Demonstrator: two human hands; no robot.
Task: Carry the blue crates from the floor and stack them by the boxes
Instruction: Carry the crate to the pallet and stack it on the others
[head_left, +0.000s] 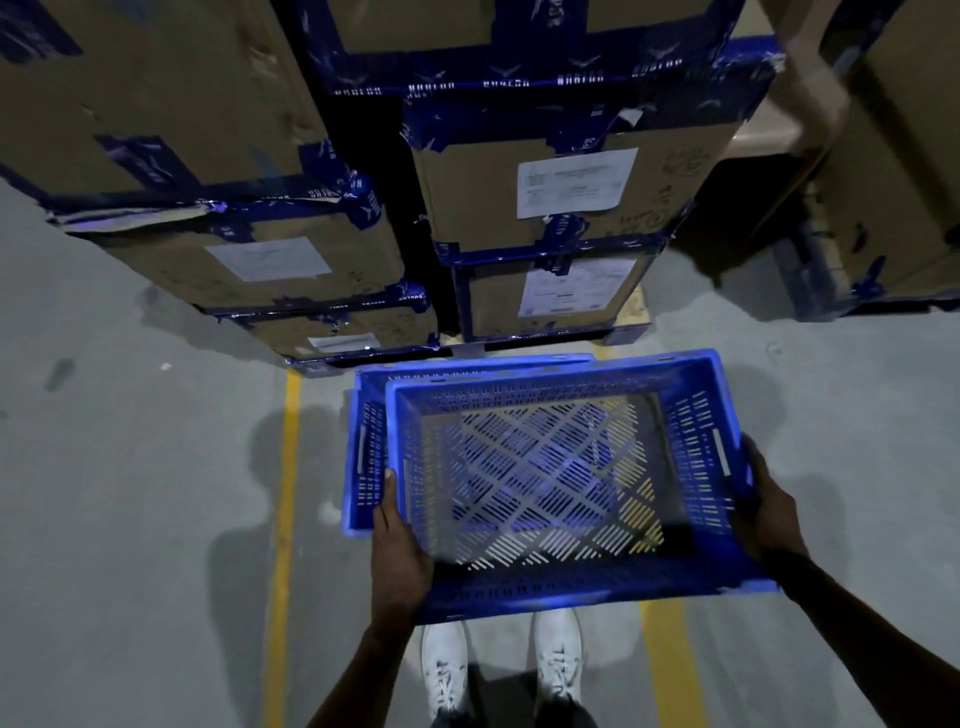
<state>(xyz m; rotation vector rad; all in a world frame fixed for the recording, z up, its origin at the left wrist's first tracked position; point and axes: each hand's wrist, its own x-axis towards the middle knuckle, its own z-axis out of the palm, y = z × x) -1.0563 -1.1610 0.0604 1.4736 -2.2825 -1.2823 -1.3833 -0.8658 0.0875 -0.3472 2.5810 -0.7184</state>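
Crate (545, 467), blue with slotted walls and a perforated floor, is held level in front of you above your white shoes (498, 665), near the foot of the stacked boxes. Your left hand (400, 551) grips its left short wall, thumb lying along the rim and fingers wrapped under the outside. Your right hand (769, 509) clasps the right short wall just beside the handle slot, fingers curled around the outer edge. Through the open floor of the held crate you see grey concrete and a yellow floor line (283, 519); a second yellow line (670, 670) runs under the crate's right side. Just beyond and partly beneath the held crate, a second blue crate (366, 457) shows its left wall and far rim, offset to the left; whether the two touch cannot be told. Farther on, cardboard boxes (545, 192) bound with blue printed tape stand in tall stacks, several bearing white paper labels (576, 182).
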